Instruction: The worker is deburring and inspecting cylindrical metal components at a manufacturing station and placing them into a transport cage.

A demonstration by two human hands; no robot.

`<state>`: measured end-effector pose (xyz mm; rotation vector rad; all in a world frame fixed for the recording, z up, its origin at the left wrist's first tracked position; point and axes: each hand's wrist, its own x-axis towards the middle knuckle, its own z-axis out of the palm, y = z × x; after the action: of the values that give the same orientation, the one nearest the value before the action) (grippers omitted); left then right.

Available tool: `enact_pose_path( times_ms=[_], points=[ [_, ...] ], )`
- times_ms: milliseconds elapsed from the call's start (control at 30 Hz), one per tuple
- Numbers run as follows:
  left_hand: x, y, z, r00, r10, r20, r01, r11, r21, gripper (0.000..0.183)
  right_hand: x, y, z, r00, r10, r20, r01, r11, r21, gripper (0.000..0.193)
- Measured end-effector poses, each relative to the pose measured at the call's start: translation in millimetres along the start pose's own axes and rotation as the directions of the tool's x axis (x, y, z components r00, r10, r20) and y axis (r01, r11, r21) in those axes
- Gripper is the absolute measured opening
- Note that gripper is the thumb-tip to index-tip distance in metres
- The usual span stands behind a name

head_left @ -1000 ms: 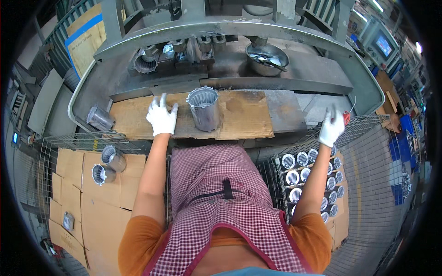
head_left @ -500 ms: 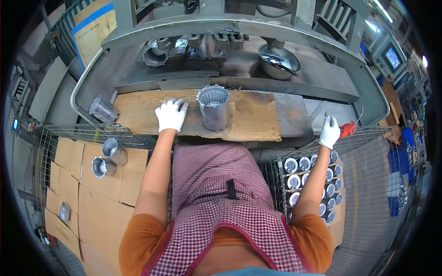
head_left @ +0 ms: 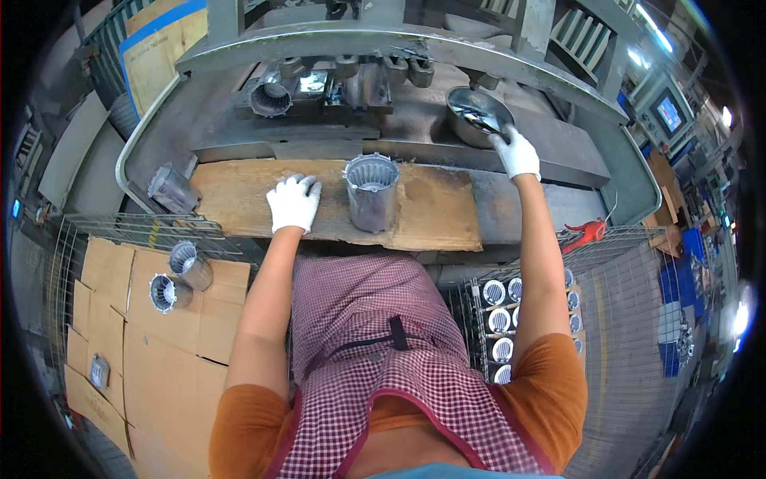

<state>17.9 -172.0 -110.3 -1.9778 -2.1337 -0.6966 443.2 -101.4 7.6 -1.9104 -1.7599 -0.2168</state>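
My left hand [head_left: 294, 205], in a white glove, lies flat with its fingers out on a worn sheet of cardboard [head_left: 439, 209]. To its right a grey ribbed metal cylinder [head_left: 372, 199] stands upright, open end up, and no hand touches it. My right hand [head_left: 519, 153], gloved too, is at the near right rim of a metal bowl [head_left: 463, 132]. Its fingers are curled together over the place where a dark handle sticks out; what they hold is hidden. Thin metal tools or pieces [head_left: 483, 121] lie in the bowl.
Another cylinder [head_left: 174, 190] leans at the bench's left end. Two more [head_left: 190, 265] sit on cardboard at lower left. A machine beam [head_left: 383, 38] crosses above the bench. The red air gun [head_left: 586, 231] hangs at right, above a wire basket with several round parts [head_left: 499, 321].
My right hand has moved left and away from me, from beside the red air gun to the bowl's rim. My left hand stays on the cardboard. The view has shifted slightly.
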Motion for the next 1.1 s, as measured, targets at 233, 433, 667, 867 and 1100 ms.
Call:
enact_pose_path(
  times_ms=[233, 433, 667, 867, 1100],
  points=[
    [1, 8, -2, 1.000, -0.005, 0.023, 0.005, 1.000, -0.003, 0.031, -13, -68, -16, 0.935, -0.196, -0.295, 0.278, 0.923, 0.267, 0.025],
    [0, 4, -1, 0.999, -0.026, 0.021, 0.027, 0.999, -0.026, 0.031, 4, -168, -30, 0.801, -0.515, -0.305, 0.598, 0.708, 0.377, 0.028],
    [0, 0, 0, 0.999, -0.031, 0.023, 0.032, 0.997, -0.068, 0.032, 52, -180, -7, 0.896, -0.330, -0.296, 0.417, 0.853, 0.314, 0.039],
    [2, 3, -2, 0.999, -0.016, -0.029, 0.012, 0.995, -0.101, 0.032, 65, -109, -22, 0.852, -0.177, -0.492, 0.351, 0.891, 0.289, 0.035],
    [5, 3, -16, 0.992, -0.078, -0.097, 0.057, 0.977, -0.203, 0.045, 48, -41, -18, 0.946, -0.020, -0.323, 0.098, 0.968, 0.229, 0.036]
  ],
)
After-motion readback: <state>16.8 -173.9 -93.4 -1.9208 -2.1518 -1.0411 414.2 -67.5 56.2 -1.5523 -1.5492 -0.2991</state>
